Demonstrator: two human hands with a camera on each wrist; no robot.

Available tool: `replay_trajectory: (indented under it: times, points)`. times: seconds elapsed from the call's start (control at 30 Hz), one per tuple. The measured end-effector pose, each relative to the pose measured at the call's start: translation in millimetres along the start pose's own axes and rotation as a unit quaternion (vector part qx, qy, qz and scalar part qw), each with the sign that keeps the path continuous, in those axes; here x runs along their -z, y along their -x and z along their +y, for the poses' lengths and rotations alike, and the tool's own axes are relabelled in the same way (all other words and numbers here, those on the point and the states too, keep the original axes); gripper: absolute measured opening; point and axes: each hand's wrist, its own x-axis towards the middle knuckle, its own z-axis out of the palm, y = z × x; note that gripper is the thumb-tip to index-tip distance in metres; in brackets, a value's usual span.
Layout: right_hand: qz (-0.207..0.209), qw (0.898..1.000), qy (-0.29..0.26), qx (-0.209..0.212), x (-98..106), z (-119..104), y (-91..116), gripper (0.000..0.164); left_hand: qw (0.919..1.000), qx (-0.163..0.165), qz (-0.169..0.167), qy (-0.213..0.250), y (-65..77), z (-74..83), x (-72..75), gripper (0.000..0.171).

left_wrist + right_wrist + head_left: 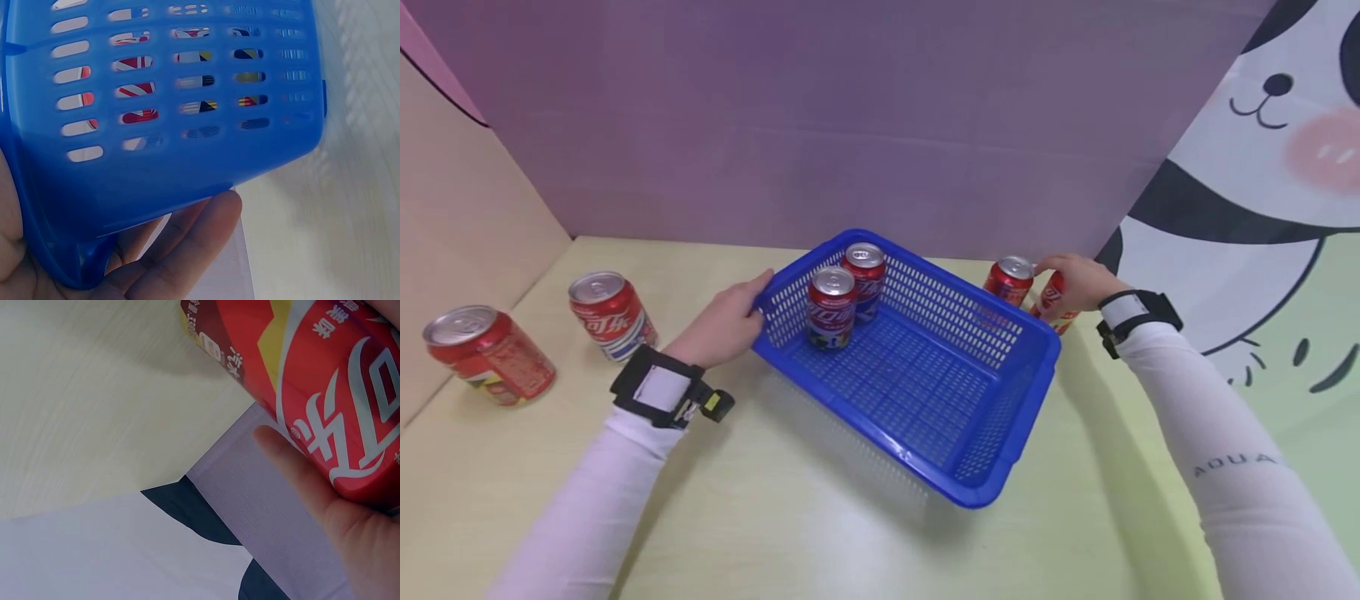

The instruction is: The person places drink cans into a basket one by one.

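Note:
My left hand (722,325) grips the left corner of a blue plastic basket (902,454), with fingers (194,250) beneath its rim in the left wrist view. Two red soda cans stand inside at the basket's left end, the nearer can (831,308) in front of the farther can (865,273). Beyond the basket's right side, my right hand (1081,283) holds another red soda can (337,394), partly hidden by the hand in the head view. Just left of it stands a red can (1009,279), its lower part behind the basket rim.
Two more red cans stand on the pale table (820,533) at the left: one can (613,317) near my left wrist, another can (497,354) farther left. A purple panel (850,125) rises along the back. A panda-printed panel (1225,275) borders the right side.

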Motion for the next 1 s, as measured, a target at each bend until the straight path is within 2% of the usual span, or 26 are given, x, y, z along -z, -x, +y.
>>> replay_trajectory:
  times: [0.27,0.53,1.0]
  points:
    - [0.031,0.999,0.019,0.005,-1.6,-0.4,-0.7,0.068,1.0000,0.000,0.004,-0.004,0.7,-3.5,-0.2,0.061]
    - [0.031,0.999,0.017,-0.009,-3.2,-1.1,0.7,0.066,1.0000,0.003,0.000,-0.004,-1.0,-2.6,-0.3,0.060]
    - [0.038,0.999,0.019,-0.009,-1.4,-3.2,5.1,0.064,1.0000,0.007,-0.005,-0.003,-1.1,0.0,-0.8,0.060]
